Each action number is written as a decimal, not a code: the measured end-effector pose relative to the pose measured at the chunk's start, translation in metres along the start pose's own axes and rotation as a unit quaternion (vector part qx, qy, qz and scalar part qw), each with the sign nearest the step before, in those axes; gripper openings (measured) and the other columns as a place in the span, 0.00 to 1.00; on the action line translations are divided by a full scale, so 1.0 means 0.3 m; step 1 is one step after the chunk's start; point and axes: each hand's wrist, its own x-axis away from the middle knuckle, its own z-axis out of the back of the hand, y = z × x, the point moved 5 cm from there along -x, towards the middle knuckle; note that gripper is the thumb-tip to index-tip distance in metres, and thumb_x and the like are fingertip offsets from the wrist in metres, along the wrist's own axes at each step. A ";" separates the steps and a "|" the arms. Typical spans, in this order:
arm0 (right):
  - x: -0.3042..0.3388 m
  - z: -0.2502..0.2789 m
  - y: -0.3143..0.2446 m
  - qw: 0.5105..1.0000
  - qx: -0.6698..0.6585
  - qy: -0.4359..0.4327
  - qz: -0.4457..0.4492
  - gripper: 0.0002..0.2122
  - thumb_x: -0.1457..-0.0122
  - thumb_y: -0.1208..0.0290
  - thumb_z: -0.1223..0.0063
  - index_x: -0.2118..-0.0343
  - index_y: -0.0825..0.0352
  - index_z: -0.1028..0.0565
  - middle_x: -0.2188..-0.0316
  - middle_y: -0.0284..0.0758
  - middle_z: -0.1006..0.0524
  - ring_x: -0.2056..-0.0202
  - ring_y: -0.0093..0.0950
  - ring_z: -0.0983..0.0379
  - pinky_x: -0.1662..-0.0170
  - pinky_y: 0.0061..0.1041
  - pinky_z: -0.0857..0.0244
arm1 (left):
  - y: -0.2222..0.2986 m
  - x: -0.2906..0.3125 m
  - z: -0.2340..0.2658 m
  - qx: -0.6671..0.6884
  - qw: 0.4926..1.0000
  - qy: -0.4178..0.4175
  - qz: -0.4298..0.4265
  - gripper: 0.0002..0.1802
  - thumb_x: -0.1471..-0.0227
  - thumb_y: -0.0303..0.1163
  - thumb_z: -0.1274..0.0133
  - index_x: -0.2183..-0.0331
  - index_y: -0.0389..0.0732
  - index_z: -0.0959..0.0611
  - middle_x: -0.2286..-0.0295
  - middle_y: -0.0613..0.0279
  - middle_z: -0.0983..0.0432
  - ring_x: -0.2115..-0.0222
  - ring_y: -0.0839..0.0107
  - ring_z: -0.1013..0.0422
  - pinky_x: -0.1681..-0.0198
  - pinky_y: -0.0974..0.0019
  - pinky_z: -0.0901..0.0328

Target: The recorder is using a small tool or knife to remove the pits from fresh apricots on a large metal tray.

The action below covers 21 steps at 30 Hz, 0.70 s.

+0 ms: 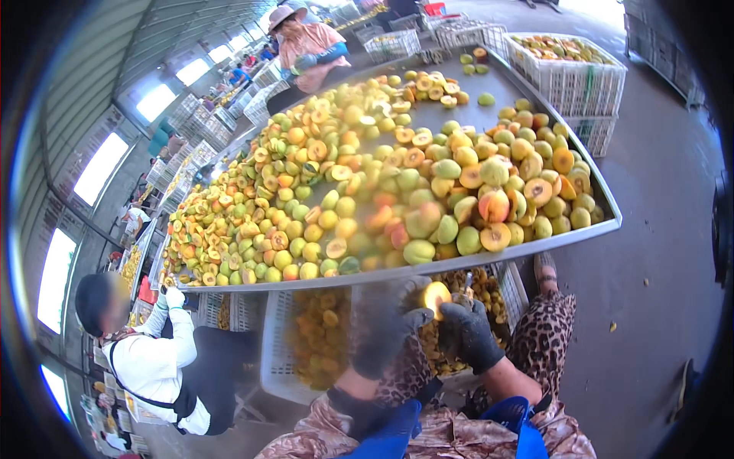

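Note:
My left hand (pixel 380 343), in a dark glove, is partly blurred; its fingertips close in at the left edge of a bright cut peach half (pixel 436 295). My right hand (pixel 472 335), gloved alike, is curled with its thumb side against that same half. Up from the right fist sticks a short thin tool (pixel 468 284) with a metal-looking tip; its grip is hidden. Both hands are above a white crate (pixel 514 291) of cut peach pieces between my knees. Just beyond lies a metal-rimmed table (pixel 428 269) heaped with whole and halved yellow-green peaches (pixel 468 239).
Left of my hands stands another white crate (pixel 274 359) of pieces. A person in white (pixel 157 344) works at the table's left end, another in a pink top (pixel 310 50) at its far side. Stacked full crates (pixel 569 76) stand at the far right, on the grey floor (pixel 634 306).

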 end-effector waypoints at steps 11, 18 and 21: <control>0.013 -0.040 -0.033 0.854 0.391 -0.015 0.342 0.10 0.53 0.76 0.39 0.67 0.67 0.24 0.78 0.40 0.22 0.76 0.33 0.23 0.71 0.32 0.31 | -0.018 0.080 -0.069 0.343 0.923 -0.052 0.167 0.21 0.35 0.39 0.56 0.49 0.34 0.25 0.58 0.60 0.24 0.57 0.71 0.28 0.49 0.67 0.34; 0.079 -0.068 -0.060 0.772 0.490 -0.015 0.406 0.07 0.51 0.73 0.38 0.72 0.65 0.27 0.79 0.43 0.25 0.75 0.47 0.26 0.71 0.37 0.33 | -0.029 0.045 -0.158 0.550 0.826 0.014 0.124 0.28 0.35 0.48 0.60 0.46 0.34 0.29 0.53 0.53 0.27 0.53 0.63 0.29 0.47 0.60 0.33; 0.064 -0.061 -0.020 0.855 0.415 -0.093 0.296 0.06 0.49 0.73 0.39 0.70 0.68 0.24 0.78 0.42 0.24 0.77 0.34 0.25 0.70 0.31 0.33 | -0.042 0.016 -0.122 0.575 0.804 0.040 0.143 0.27 0.36 0.46 0.58 0.48 0.33 0.28 0.55 0.50 0.27 0.54 0.58 0.28 0.49 0.58 0.31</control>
